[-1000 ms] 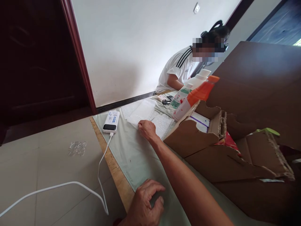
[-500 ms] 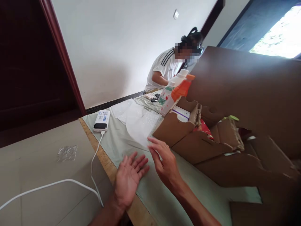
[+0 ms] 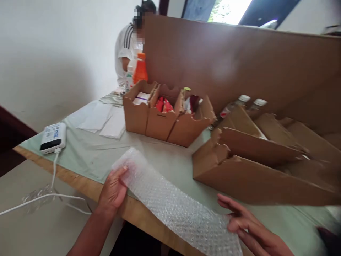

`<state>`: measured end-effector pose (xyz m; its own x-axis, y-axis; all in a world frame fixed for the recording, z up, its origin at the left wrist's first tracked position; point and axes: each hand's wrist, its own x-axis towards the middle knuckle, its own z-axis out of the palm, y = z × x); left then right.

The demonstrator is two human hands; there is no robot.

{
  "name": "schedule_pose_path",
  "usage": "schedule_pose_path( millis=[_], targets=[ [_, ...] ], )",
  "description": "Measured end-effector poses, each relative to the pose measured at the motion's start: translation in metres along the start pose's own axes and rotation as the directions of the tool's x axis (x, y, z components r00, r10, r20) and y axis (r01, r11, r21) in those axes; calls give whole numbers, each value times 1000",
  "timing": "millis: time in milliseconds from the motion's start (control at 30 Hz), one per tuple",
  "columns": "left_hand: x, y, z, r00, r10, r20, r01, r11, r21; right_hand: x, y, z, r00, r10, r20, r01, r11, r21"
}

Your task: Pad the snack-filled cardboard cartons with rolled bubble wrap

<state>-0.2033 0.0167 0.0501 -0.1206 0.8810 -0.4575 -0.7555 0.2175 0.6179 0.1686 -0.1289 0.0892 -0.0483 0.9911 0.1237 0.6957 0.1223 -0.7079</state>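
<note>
The wrap was stretched slantwise over the near table edge, between the two hands. Its left end was pinched in the closed left hand. At the other end the right hand was laid against it with fingers spread, and whether anything was actually gripped there could not be told.

With one end so loosely kept, the strip could be let slide off the edge to the floor. It could also be snagged on the torn box just behind it.

The wrap was thin, clear and limp, and studded with small bubbles. Under it a smooth pale-green cloth was spread over the wooden top. Beyond, stiff brown corrugated trays were ranged side by side. A glossy white power bank and its cable were set well to the left.
</note>
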Motion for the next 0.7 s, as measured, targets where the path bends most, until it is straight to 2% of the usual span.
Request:
schedule_pose_path(
  millis=[67,133,200,267,367,433,500,567,633,700],
  targets=[
    [-10,-8,2,998,58,37,-64,979,194,-10,6,-14,996,56,-63,-58,998,-32],
    [-19,-15,5,980,144,137,-193,851,488,-16,15,-26,990,80,-115,-89,993,-75],
    [-25,-22,9,944,182,275,-327,612,720,-18,28,-34,984,99,-151,-118,985,-127],
    [-28,-27,12,905,167,392,-426,354,833,-21,45,-41,980,116,-162,-145,972,-183],
    [-30,-25,10,871,86,483,-485,-3,875,-34,72,-48,972,124,-202,-184,931,-316],
    [-34,-15,8,871,62,487,-473,-162,866,-47,80,-52,950,93,-298,-218,881,-421],
    [-41,-4,12,867,110,486,-456,-218,863,-57,75,-51,914,27,-406,-243,836,-492],
    [-51,0,25,848,121,517,-491,-191,850,-54,53,-41,893,-60,-446,-200,835,-513],
    [-58,-9,44,813,-8,582,-579,-108,808,-36,19,-14,914,-144,-380,-70,866,-496],
    [-59,-28,63,753,-200,628,-643,-17,766,-7,-15,24,950,-215,-224,98,893,-440]
  ],
)
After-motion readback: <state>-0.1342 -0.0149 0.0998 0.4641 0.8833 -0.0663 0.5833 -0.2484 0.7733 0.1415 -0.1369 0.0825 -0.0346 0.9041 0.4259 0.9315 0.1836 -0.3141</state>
